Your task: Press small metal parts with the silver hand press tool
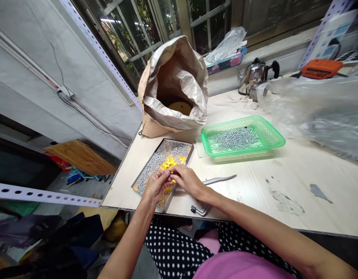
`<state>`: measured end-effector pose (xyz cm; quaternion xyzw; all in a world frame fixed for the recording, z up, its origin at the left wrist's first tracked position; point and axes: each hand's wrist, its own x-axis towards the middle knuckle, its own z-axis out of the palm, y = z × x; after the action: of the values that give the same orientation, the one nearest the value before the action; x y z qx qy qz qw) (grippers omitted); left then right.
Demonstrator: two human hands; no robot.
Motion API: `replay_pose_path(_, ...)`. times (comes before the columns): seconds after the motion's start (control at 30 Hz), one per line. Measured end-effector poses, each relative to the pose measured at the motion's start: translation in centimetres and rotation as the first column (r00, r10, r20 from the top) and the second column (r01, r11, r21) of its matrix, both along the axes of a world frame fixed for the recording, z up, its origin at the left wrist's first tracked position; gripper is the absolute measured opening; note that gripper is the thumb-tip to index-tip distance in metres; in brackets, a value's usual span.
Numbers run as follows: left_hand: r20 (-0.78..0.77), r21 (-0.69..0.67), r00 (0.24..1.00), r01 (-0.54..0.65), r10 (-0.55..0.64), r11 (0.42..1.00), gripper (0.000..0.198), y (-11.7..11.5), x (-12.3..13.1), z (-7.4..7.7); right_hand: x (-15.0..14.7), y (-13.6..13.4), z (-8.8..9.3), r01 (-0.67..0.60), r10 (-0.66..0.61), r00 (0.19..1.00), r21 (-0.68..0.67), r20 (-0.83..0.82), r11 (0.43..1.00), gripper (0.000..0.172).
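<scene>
My left hand [157, 184] and my right hand [187, 179] meet over a shallow metal tray [185, 159], their fingertips pinched together. Whatever lies between the fingers is too small and covered to make out. Many small silver screws [151, 169] fill the tray, along with a heap of yellow plastic pieces [168, 164] just beyond my fingers. To the right, a green plastic basket [272, 144] holds more silver screws [234, 138]. Beside my right wrist lies a grey blade-like strip [219, 180].
A large paper sack [157, 126] stands open behind the tray. Along the back are a metal kettle [254, 75], an orange box-like object [321, 69] and clear plastic sheeting [318, 108]. A metal clamp-like piece [200, 209] lies at the table's front edge. A perforated post [45, 193] crosses the left side.
</scene>
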<state>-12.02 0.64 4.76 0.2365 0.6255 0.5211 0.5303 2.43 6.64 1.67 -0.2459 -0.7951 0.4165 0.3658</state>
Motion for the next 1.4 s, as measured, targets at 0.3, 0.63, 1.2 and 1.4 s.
replay_pose_path(0.3,-0.458,0.151,0.869,-0.131,0.187,0.98,0.033,-2.0,-2.3,0.1,-4.3,-0.1,-0.9,-0.006,0.004,1.0,0.104,0.021,0.995,0.017)
replay_pose_path(0.63,-0.401,-0.046,0.907,0.121,-0.13,0.992,0.037,-4.4,3.2,0.5,6.4,-1.6,1.3,-0.029,-0.054,0.958,0.283,0.28,0.959,0.024)
replay_pose_path(1.2,-0.299,-0.53,0.76,0.37,-0.577,0.763,0.03,-2.3,6.3,-3.4,15.1,-6.5,-5.1,0.059,-0.189,0.83,0.254,0.525,0.965,0.011)
replay_pose_path(1.4,-0.29,-0.579,0.676,0.44,-0.677,0.687,0.026,-1.2,6.1,-3.4,15.2,-6.5,-5.2,0.031,-0.175,0.826,0.265,0.537,0.964,0.009)
